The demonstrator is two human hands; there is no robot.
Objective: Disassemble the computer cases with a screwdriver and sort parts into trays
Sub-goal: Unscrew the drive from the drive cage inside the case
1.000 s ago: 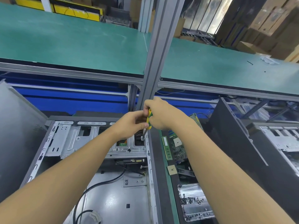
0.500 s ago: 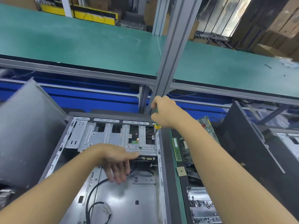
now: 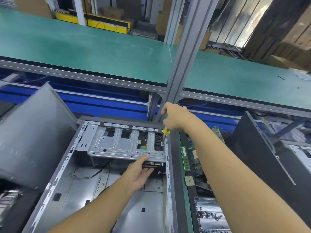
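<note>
Lying open on the counter (image 3: 183,190), the computer case (image 3: 173,167) fills the near middle. Inside it a silver drive cage (image 3: 117,145) spans the far end. A black unit (image 3: 154,164) sits just beneath the cage's near edge, and a black cable (image 3: 94,176) trails over the bare floor panel. Right of the case, a silvery tray (image 3: 197,207) at the near edge holds a scatter of small screws. Farther along that side lie a green memory stick (image 3: 185,158) and circuit boards (image 3: 196,159), partly hidden by the right forearm.

The right hand (image 3: 176,117) curls round the yellow-and-green screwdriver (image 3: 166,130), its grip clamped on the handle. The tool is held upright at the cage's far right corner, its tip too small to make out. The left hand (image 3: 139,174) reaches in with straight fingers, its grip loose and holding nothing. Its forefinger touches the cage's near edge and the other fingers are at the black unit. A grey side panel (image 3: 33,140) leans at left, and another dark case (image 3: 269,158) stands at right.
</note>
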